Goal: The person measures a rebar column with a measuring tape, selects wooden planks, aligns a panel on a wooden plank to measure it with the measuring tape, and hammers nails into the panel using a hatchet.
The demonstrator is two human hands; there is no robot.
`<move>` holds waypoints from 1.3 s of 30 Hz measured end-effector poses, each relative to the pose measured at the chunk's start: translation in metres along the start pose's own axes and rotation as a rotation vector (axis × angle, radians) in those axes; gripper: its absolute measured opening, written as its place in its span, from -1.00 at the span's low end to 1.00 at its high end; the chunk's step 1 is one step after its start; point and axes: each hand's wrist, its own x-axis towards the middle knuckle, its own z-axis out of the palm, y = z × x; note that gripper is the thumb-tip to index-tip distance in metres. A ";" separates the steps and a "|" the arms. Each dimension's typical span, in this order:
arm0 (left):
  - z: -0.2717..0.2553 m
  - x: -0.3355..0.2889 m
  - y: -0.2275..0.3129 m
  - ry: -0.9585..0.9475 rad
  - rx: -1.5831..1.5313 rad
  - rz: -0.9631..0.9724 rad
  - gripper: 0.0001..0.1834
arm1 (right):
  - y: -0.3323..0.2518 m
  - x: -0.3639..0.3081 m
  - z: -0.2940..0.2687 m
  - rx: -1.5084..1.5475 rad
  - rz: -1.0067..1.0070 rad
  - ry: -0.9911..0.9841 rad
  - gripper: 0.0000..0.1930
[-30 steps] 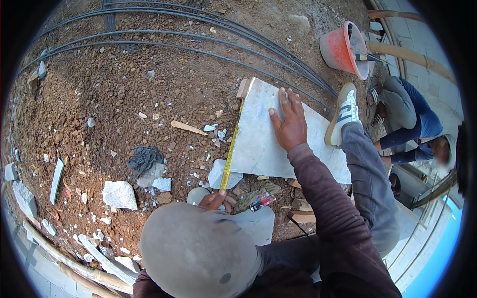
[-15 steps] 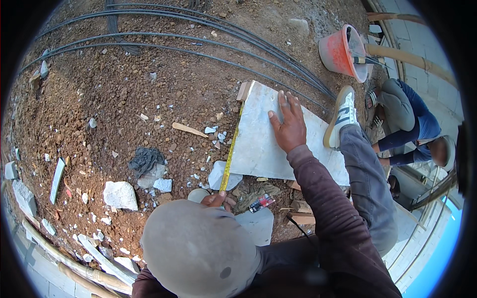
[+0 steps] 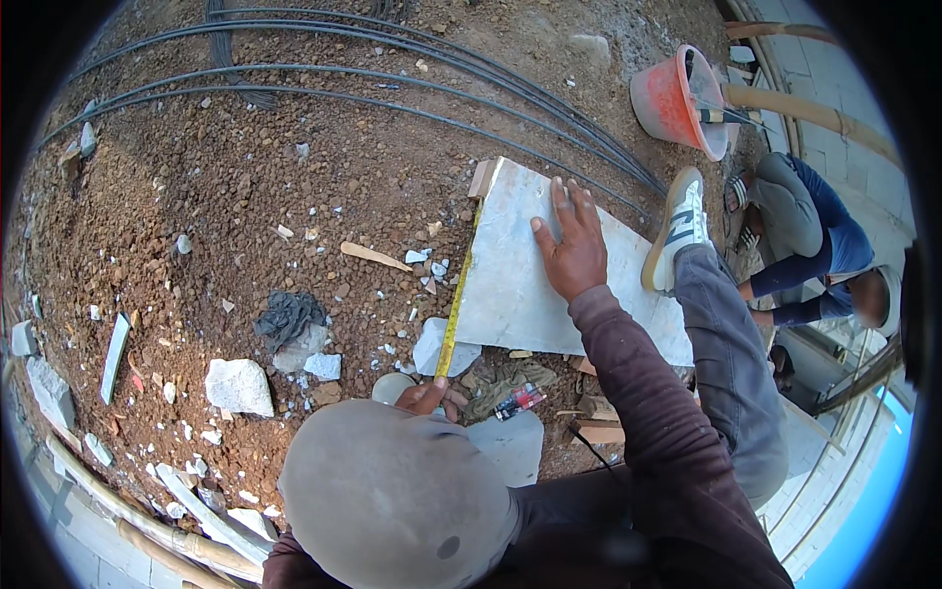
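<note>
A pale grey stone slab (image 3: 520, 285) lies on the dirt ahead of me. My right hand (image 3: 571, 245) rests flat on its top, fingers stretched out and a little apart. A yellow measuring tape (image 3: 455, 312) runs straight along the slab's left edge. At the tape's near end, my left hand (image 3: 427, 397) is closed on it. A large rounded grey shape (image 3: 392, 491) in front hides the left wrist and forearm. A wooden block (image 3: 482, 179) sits by the slab's far left corner. Beside the left hand lie a crumpled cloth (image 3: 486, 388) and a small red-and-black packet (image 3: 520, 401).
My shoe (image 3: 679, 236) stands at the slab's right side. Long steel rods (image 3: 392, 88) curve across the far ground. A red bucket (image 3: 677, 103) with tools stands far right, near a crouching co-worker (image 3: 814, 226). Stone pieces (image 3: 238, 387) and a wooden stick (image 3: 375, 257) lie left.
</note>
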 end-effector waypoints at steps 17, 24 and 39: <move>-0.003 0.005 -0.012 0.009 -0.018 -0.012 -0.41 | -0.002 0.000 -0.001 0.000 0.006 -0.003 -0.37; -0.002 0.004 -0.011 0.035 -0.012 -0.002 -0.41 | -0.004 0.000 -0.002 -0.004 0.000 0.006 -0.37; -0.052 -0.024 0.095 0.410 0.180 0.362 -0.62 | 0.004 -0.001 -0.003 -0.005 0.048 0.000 -0.37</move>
